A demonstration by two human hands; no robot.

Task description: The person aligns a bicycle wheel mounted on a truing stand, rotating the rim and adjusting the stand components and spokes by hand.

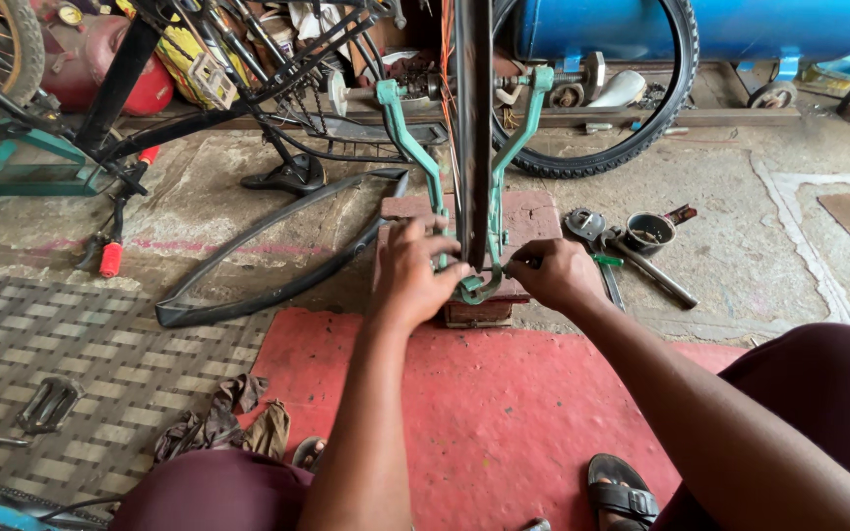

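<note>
The left hand (413, 270) has its grip closed on the lower left leg of a green fork-shaped stand (489, 167), fingers curled round the metal. The right hand (555, 273) pinches a small green-handled tool (606, 260) against the right side of the stand's base, fingers drawn tight. Between the hands stands a bicycle wheel (472, 118), seen edge-on (its rim rises straight up out of view), held in the stand's two arms. The stand's base sits on a reddish block (484, 313) at the far edge of a red mat (504, 413). Just right lie wrenches (632, 261) and a small tin cup (649, 234). To the left a loose black tyre (268, 246) rests on the concrete floor (759, 246).
</note>
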